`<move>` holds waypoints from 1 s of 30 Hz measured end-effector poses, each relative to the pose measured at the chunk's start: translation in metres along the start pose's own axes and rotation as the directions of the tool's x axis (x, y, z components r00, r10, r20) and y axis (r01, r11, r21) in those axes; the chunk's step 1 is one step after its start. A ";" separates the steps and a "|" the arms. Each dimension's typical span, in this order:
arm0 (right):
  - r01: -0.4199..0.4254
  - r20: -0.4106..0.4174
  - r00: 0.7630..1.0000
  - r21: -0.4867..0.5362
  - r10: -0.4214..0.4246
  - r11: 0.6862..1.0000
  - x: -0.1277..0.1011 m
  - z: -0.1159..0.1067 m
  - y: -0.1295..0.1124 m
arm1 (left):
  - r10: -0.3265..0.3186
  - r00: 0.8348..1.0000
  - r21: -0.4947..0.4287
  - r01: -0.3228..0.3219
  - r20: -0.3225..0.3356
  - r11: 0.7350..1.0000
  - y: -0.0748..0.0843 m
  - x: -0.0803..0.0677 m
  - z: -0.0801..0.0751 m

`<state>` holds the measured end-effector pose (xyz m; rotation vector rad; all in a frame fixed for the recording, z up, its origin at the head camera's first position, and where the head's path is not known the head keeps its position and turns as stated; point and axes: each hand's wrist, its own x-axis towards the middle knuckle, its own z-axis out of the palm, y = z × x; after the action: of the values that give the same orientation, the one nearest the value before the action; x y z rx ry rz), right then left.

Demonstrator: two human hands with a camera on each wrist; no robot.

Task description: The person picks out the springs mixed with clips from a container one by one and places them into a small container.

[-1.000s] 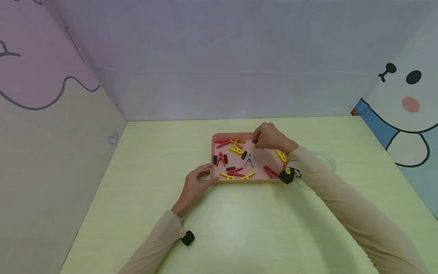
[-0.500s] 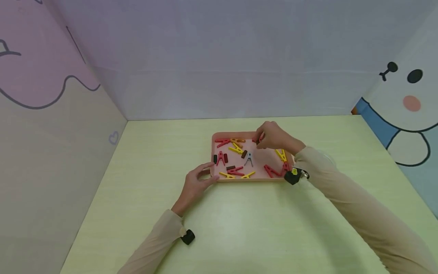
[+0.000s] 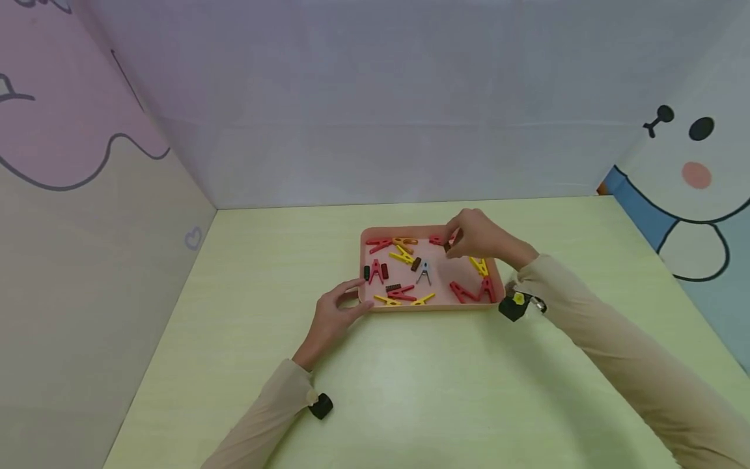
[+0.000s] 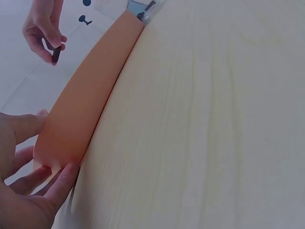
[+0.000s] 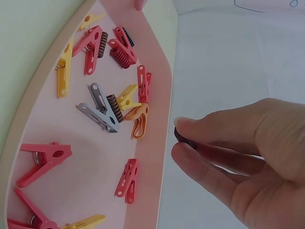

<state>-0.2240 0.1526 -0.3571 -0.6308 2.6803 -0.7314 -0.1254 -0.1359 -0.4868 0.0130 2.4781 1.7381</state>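
Observation:
A pink tray (image 3: pixel 432 303) on the pale green table holds several red, yellow, grey and dark clothespins. My right hand (image 3: pixel 476 236) hovers over the tray's far right part and pinches a small dark brown clothespin (image 5: pixel 183 138) between thumb and fingertips; the same clothespin (image 4: pixel 55 53) shows in the left wrist view. A red clothespin (image 5: pixel 127 179) lies on the tray just under that hand. My left hand (image 3: pixel 335 314) rests at the tray's near left corner (image 4: pixel 57 152), its straight fingers touching the rim.
Tall panels wall the table (image 3: pixel 410 378) on the left, back and right. A grey clothespin (image 3: pixel 424 272) lies mid-tray, yellow ones (image 3: pixel 479 266) and red ones (image 3: pixel 465 292) near the right end. Bare tabletop spreads in front of the tray.
My right hand has lifted slightly and drifted right with the dark clothespin pinched in it, uncovering a red clothespin on the tray. The left hand has stayed at the tray's corner.

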 end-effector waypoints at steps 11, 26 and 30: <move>0.029 -0.029 0.999 -0.004 -0.029 1.000 -0.018 -0.007 0.001 | 0.011 1.000 0.001 -0.011 -0.004 1.000 0.001 0.000 -0.002; 0.058 -0.033 0.998 0.054 -0.056 0.997 -0.036 -0.013 0.005 | 0.011 1.000 0.006 -0.011 -0.005 1.000 0.000 0.000 -0.003; 0.076 -0.040 0.996 0.043 -0.075 0.996 -0.043 -0.017 0.006 | 0.016 1.000 0.005 -0.016 -0.002 1.000 -0.001 0.000 -0.003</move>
<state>-0.1950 0.1848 -0.3391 -0.7175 2.6793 -0.8280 -0.1258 -0.1390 -0.4866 0.0317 2.4907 1.7386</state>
